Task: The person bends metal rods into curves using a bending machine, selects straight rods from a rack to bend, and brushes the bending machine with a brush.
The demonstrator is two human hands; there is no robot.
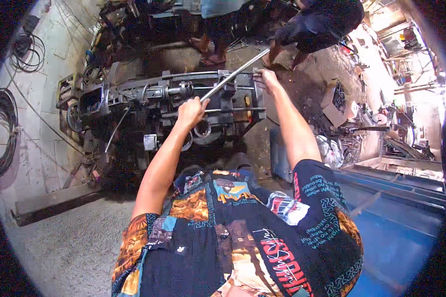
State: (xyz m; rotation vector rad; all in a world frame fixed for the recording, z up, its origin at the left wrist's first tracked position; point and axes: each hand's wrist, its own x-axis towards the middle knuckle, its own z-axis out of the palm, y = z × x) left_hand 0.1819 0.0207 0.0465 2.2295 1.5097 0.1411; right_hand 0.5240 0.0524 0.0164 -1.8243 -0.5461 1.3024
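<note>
- Plainly, the left hand (192,112) has fingers round the rod (237,73).
- Right hand (266,80) at the machine (153,93): hold unclear.
- Slack grip could swing the rod into a bystander's leg (274,52).

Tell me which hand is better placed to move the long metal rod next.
Probably the left hand: it is closed around the near end of the long metal rod. The right hand is off the rod, by the right end of the lathe-like machine.

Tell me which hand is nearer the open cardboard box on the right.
Right. The right hand is left of the box, at the machine's right end; the left hand, gripping the rod, is farther left.
</note>
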